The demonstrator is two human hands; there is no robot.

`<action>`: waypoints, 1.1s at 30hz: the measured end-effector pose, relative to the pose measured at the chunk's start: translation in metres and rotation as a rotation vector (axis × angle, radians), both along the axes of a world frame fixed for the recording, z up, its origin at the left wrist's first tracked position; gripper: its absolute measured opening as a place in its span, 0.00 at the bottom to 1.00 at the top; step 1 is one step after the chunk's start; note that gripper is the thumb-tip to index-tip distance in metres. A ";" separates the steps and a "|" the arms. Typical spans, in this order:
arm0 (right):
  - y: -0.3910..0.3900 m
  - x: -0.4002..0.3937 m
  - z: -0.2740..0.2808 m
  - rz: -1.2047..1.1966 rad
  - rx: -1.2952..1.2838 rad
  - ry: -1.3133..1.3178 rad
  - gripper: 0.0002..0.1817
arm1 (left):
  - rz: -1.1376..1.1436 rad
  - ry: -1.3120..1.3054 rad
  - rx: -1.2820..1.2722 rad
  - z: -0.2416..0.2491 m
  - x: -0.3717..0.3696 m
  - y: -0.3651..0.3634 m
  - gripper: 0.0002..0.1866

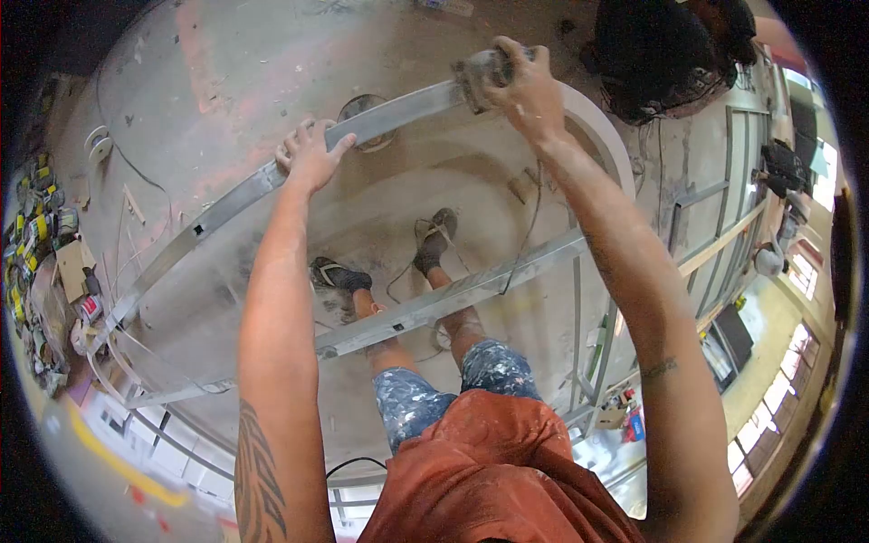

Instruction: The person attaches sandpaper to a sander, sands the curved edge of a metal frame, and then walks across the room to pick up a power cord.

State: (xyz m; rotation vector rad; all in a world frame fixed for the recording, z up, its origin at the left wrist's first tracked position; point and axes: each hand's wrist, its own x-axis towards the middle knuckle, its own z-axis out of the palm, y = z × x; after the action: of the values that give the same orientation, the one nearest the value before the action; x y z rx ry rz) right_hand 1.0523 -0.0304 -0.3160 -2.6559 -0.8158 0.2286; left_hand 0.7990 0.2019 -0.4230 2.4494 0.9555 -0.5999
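Note:
A long curved grey frame rail (pixel 407 113) arcs across the view in front of me, its surface dusty. My left hand (pixel 310 156) grips the rail left of its middle, fingers bent over the far edge and thumb stretched along it. Farther right, my right hand (pixel 525 90) is closed around a dusty grey sanding block (pixel 478 80), which is pressed against the rail. Right of that hand the rail bends round in a pale curve (pixel 602 131). A second straight metal bar (pixel 434 303) crosses nearer my body, over my legs.
Both feet stand on a dusty concrete floor (pixel 226 81) with a thin cable (pixel 136 167) on it. Black bags (pixel 665 54) lie at the upper right. Yellow-and-black items (pixel 36 244) are piled at the far left. Metal studs (pixel 724 181) stand on the right.

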 end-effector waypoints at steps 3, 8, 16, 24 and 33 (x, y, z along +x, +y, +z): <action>0.026 -0.015 0.000 0.060 0.052 0.031 0.33 | 0.007 0.012 -0.005 0.004 0.002 -0.001 0.36; 0.057 -0.039 0.000 0.082 0.099 0.040 0.32 | 0.008 0.008 -0.039 0.000 0.000 0.001 0.37; 0.064 -0.041 0.001 0.161 0.105 0.076 0.29 | 0.020 0.021 -0.037 -0.003 0.003 0.003 0.40; -0.009 0.009 -0.010 -0.067 0.059 -0.018 0.31 | 0.055 0.015 -0.050 0.006 0.004 -0.001 0.39; -0.148 0.069 -0.007 -0.470 -0.083 -0.079 0.33 | -0.003 -0.058 -0.087 0.000 0.009 -0.008 0.38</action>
State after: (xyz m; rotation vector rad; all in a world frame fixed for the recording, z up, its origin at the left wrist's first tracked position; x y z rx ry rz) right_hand 1.1213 -0.1780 -0.3230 -2.8543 -0.1873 0.0366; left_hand 0.8082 0.1942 -0.4234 2.3781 0.8843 -0.5570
